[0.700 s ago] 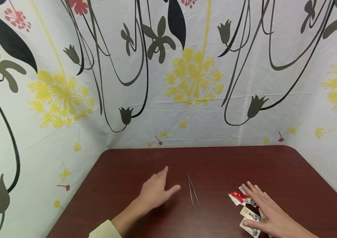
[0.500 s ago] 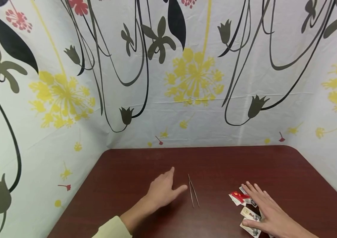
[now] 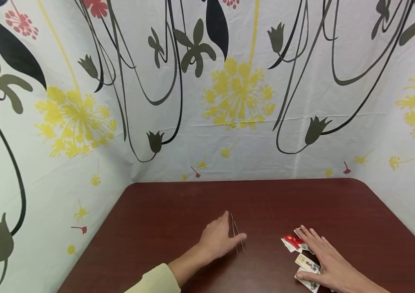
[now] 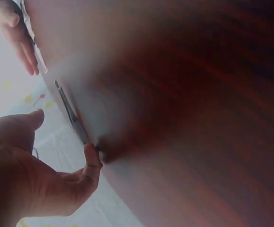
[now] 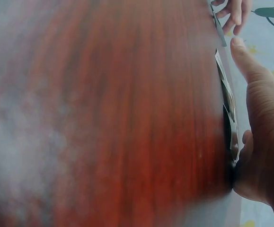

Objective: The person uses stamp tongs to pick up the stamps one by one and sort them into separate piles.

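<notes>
Metal tweezers (image 3: pixel 236 228) lie on the dark red-brown table, their two arms spread. My left hand (image 3: pixel 216 237) reaches over them from the left, with index finger and thumb apart. In the left wrist view, the index fingertip of the left hand (image 4: pixel 56 175) is at one end of the tweezers (image 4: pixel 71 113); whether it touches them is hard to tell. My right hand (image 3: pixel 332 260) spreads its fingers over several small printed paper pieces (image 3: pixel 308 262), one of them red and white (image 3: pixel 292 241). The hand partly hides this pile.
The table (image 3: pixel 178 203) has rounded far corners. A white cloth (image 3: pixel 244 154) with flower prints hangs behind it and along both sides.
My left hand has moved right, from beside the tweezers to over them. The right hand has stayed nearly still above the papers.
</notes>
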`<state>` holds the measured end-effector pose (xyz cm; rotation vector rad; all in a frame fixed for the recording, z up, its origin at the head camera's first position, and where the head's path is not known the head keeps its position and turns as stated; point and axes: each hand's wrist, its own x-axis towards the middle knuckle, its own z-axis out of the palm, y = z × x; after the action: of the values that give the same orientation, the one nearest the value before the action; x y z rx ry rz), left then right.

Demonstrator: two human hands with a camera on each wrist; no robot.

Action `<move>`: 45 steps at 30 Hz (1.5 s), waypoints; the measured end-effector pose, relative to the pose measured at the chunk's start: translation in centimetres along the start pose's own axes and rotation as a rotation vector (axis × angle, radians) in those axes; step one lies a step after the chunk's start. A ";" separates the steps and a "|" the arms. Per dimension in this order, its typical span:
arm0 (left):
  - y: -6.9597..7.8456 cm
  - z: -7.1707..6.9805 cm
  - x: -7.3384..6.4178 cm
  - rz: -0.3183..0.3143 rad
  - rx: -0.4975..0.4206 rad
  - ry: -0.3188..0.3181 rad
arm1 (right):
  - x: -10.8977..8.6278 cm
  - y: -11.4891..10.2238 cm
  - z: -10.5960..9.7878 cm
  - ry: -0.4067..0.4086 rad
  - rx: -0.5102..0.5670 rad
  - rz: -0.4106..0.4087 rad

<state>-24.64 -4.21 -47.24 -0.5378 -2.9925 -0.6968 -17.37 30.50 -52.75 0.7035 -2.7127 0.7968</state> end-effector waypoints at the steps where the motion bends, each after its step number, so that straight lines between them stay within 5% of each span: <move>1: 0.1 0.2 0.0 -0.003 -0.013 0.008 | 0.0 -0.1 0.0 0.001 -0.004 0.002; 14: 0.8 1.6 0.4 -0.026 -0.150 0.088 | -0.3 -0.4 0.3 0.019 -0.101 -0.031; 22: 0.9 1.7 0.7 -0.013 -0.108 0.067 | -0.2 -0.7 0.4 0.045 -0.173 -0.076; 28: 0.8 1.9 0.7 0.040 -0.103 0.116 | -0.4 -0.4 0.8 0.094 -0.263 -0.142; 39: 0.0 1.5 0.9 0.103 -0.192 0.136 | -0.7 -0.7 1.3 0.099 -0.300 -0.091; 45: -0.1 1.1 1.4 0.061 -0.301 0.090 | -0.7 -1.0 1.2 0.095 -0.299 -0.065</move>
<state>-25.88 -3.35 -48.08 -0.5867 -2.7905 -1.1420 -16.41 29.37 -53.52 0.6624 -2.6278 0.3861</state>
